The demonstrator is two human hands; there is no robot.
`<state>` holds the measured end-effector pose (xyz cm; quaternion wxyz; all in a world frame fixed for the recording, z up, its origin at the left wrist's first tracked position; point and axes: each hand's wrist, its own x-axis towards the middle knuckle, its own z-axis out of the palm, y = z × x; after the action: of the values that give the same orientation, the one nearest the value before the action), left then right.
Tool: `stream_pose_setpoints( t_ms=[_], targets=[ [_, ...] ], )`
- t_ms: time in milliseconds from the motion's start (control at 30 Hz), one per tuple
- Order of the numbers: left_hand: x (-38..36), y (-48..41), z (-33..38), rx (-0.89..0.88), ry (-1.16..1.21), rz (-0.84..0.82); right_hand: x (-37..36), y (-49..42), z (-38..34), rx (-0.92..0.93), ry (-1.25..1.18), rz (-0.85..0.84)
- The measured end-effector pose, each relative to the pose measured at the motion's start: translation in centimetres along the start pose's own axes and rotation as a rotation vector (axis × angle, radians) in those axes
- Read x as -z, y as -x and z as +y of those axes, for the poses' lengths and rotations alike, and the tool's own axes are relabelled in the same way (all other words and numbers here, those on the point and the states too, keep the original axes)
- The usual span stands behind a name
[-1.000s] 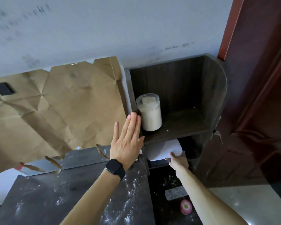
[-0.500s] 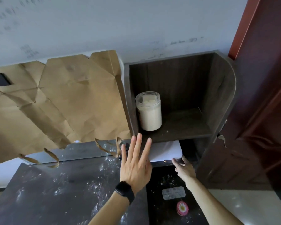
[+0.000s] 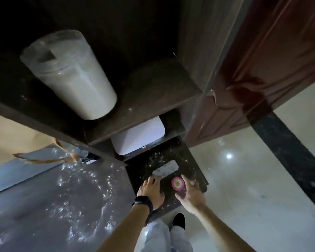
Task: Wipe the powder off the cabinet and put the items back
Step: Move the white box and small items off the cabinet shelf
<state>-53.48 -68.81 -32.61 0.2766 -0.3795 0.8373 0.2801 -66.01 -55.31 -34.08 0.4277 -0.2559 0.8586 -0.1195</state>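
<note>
A person is leaning over a low, dark cabinet [image 3: 198, 51] with both hands down on its front ledge [image 3: 193, 166]. The left hand [image 3: 150, 192], wearing a black watch [image 3: 143, 201], is lying flat on the ledge with its grip apart. Its fingertips are reaching the near edge of a grey rectangular piece [image 3: 165, 169].

The right hand [image 3: 191, 196] is sitting just beside a pink round item [image 3: 177, 183], thumb up along its right side. Motion blur is hiding whether that grip is clamped on the item or only touching it. The pink item is lying between the two hands, just in front of the grey piece.

White powder [image 3: 84, 179] is speckling the ledge around both items and is spreading in thicker trails over the grey desk [image 3: 35, 206] to the left.

Above, a clear lidded jar [image 3: 75, 79] of pale powder is standing upright on the cabinet's upper shelf [image 3: 162, 84], well apart from the hands. A white rounded box [image 3: 140, 137] is sitting in the compartment beneath that shelf.

Torn brown paper [image 3: 11, 139] is hanging against the wall behind the desk. A reddish-brown door [image 3: 280, 51] is standing to the right, and a glossy pale floor [image 3: 253, 188], crossed by a dark strip [image 3: 289, 160], is reflecting a ceiling light. The toe of a black shoe [image 3: 179, 220] is showing below the ledge.
</note>
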Motion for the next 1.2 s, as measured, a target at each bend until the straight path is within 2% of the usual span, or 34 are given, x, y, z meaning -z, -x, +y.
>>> stream_pose_setpoints(
  t_ms=[133, 233, 333, 433, 533, 667, 867, 1067, 1200],
  targets=[
    [-0.5, -5.1, -0.4, 0.05, -0.018, 0.002, -2.4, -1.6, -0.1, 0.028, 0.013, 0.021],
    [-1.4, -8.1, -0.8, 0.082, -0.118, -0.002, -3.8, -2.6, -0.2, 0.027, 0.051, 0.065],
    [-2.5, -9.4, -1.0, 0.05, -0.192, 0.005, -4.2, -3.4, -0.1, 0.034, 0.122, 0.105],
    [-3.2, -9.2, -0.9, 0.028, -0.198, 0.072, -4.2, -3.7, -0.4, 0.069, 0.209, 0.15],
    [-2.8, -7.7, -0.4, 0.006, -0.318, 0.085, -4.1, -2.9, -0.7, 0.071, 0.231, 0.175],
    [-0.3, -4.1, 0.3, -0.155, -0.521, 0.087, -2.4, 0.5, -0.5, 0.052, 0.158, 0.183],
    [5.1, 2.5, 0.7, -0.124, -0.145, 0.129, 3.4, 6.5, -2.7, 0.117, 0.142, 0.283],
    [8.1, 8.0, -1.6, -0.155, 0.256, 0.286, 9.6, 10.3, -7.2, 0.391, 0.076, 0.469],
    [9.8, 10.3, -2.3, -0.124, 0.573, 0.424, 12.6, 9.9, -10.7, 0.595, 0.091, 0.501]
  ],
)
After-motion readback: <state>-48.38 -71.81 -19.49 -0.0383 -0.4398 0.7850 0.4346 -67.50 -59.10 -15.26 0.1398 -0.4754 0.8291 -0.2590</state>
